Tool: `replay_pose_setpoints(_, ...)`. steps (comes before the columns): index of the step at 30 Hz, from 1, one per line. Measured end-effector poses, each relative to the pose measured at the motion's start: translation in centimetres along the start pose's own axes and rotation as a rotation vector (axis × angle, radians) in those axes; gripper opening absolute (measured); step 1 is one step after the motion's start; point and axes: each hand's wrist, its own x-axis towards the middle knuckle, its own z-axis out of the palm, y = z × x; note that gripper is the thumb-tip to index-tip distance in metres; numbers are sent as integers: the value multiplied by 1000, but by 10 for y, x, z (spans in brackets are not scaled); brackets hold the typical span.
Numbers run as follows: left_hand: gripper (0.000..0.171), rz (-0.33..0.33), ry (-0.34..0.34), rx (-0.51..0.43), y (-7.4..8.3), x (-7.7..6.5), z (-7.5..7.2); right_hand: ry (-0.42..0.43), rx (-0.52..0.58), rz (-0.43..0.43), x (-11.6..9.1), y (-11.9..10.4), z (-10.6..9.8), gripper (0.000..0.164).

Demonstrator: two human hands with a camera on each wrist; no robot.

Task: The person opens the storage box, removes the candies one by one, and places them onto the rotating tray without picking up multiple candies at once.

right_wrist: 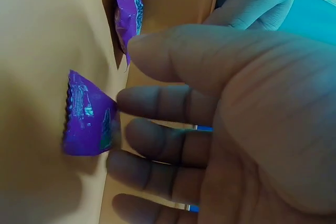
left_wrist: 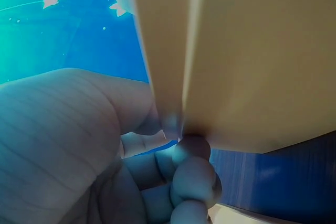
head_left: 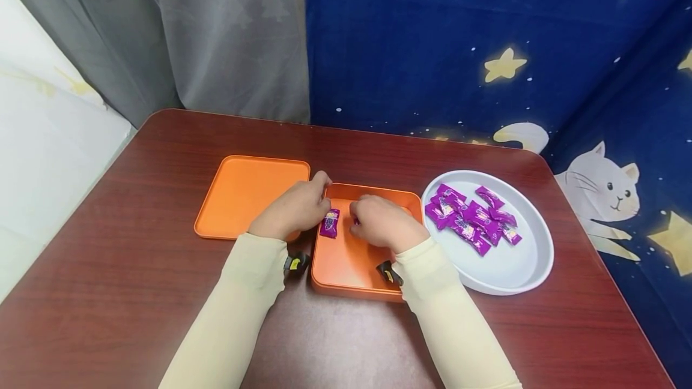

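An orange box sits in the middle of the table. My left hand pinches its left wall, thumb on one side and curled fingers on the other, as the left wrist view shows. Inside the box is my right hand, its fingers extended and the thumb held apart from them. Those fingertips are at the edge of a purple candy packet, perhaps touching it; the head view mostly hides this packet behind the hand. A second purple candy packet lies against the box's left side.
Right of the box stands a round white tray with several purple candy packets heaped in it. A flat orange lid lies to the left. The brown table meets grey and blue curtains at the back.
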Motion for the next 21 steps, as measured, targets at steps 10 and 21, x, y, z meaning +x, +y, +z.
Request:
replay_pose_setpoints(10,37,-9,-3,-1,1,1,1,-45,-64,110,-3,-2,2,45)
replay_pose_setpoints(21,38,-19,-11,-4,1,1,0,-88,-74,50,-3,-3,5,36)
